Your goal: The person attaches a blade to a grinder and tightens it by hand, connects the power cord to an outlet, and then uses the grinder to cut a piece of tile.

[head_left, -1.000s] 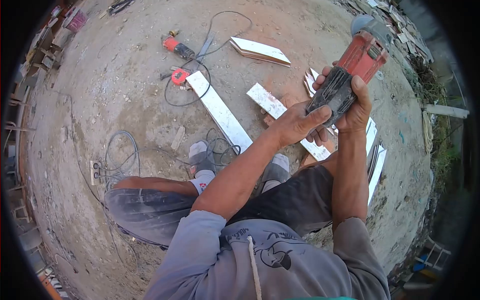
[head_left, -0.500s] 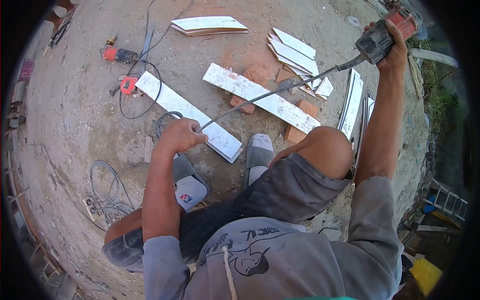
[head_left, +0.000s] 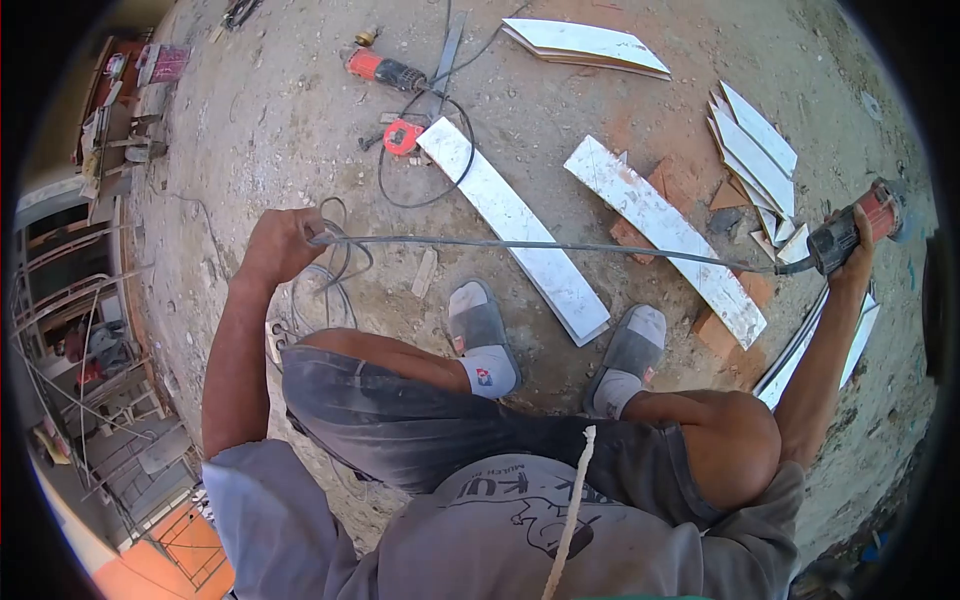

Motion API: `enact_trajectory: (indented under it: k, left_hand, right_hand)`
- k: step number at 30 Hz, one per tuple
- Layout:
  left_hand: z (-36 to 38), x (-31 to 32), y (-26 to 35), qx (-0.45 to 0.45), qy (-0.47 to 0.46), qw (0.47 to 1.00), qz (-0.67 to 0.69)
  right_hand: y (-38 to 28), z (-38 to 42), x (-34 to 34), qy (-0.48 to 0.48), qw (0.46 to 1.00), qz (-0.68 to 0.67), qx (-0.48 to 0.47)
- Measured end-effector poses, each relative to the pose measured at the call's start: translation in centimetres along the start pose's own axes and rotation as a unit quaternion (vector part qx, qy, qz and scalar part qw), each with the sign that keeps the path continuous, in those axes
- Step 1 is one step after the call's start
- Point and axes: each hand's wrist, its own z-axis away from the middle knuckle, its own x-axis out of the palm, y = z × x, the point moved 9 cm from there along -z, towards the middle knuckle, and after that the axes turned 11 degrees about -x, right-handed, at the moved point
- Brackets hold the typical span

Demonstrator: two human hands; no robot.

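Out to the right, my right hand [head_left: 850,255] grips a red and black angle grinder [head_left: 850,232] by its body, its disc end pointing away to the upper right. A grey power cord [head_left: 520,244] runs from it, stretched nearly straight, across to my left hand [head_left: 284,243], whose fingers are closed round it. Past that hand the cord hangs in loose loops. Under the stretched cord lie a long white tile strip [head_left: 520,235] on the ground and a second white tile strip [head_left: 665,235] propped across reddish bricks [head_left: 675,185].
A second red and black power tool [head_left: 385,70] lies at the top beside a metal straightedge [head_left: 447,60] and a red tape measure [head_left: 402,137]. Cut tile pieces [head_left: 755,150] are stacked at right, with another stack [head_left: 588,45] above. Scaffolding [head_left: 85,350] stands at far left.
My left hand has moved left along with the cord, and my right hand has lowered the grinder. The cord now runs almost level. My view has shifted left.
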Motion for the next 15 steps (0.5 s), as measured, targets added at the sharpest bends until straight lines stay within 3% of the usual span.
enact_trajectory:
  k: [2,4,9,11,13,15]
  left_hand:
    - [0.8,1.3,-2.7,0.012,0.051,0.998,-0.046]
    - [2.6,1.6,-5.1,-0.047,0.092,0.995,0.006]
    - [7.7,6.5,-10.2,-0.105,0.183,0.977,-0.021]
    - [11.0,8.5,-13.2,-0.177,0.203,0.96,-0.078]
    - [14.9,9.0,-13.4,-0.191,0.212,0.957,-0.054]
    - [17.7,9.3,-14.4,-0.209,0.241,0.947,-0.029]
  right_hand:
    - [-1.3,1.4,-1.2,0.013,1.0,-0.009,-0.016]
    - [-3.3,2.7,-3.2,0.032,0.998,-0.025,-0.046]
    - [-8.6,6.6,-9.9,0.056,0.987,-0.023,-0.148]
    - [-10.7,7.6,-9.5,0.06,0.984,-0.019,-0.169]
    - [-11.7,10.7,-9.7,0.138,0.976,-0.026,-0.166]
    - [-11.7,10.5,-10.4,0.146,0.969,-0.03,-0.194]
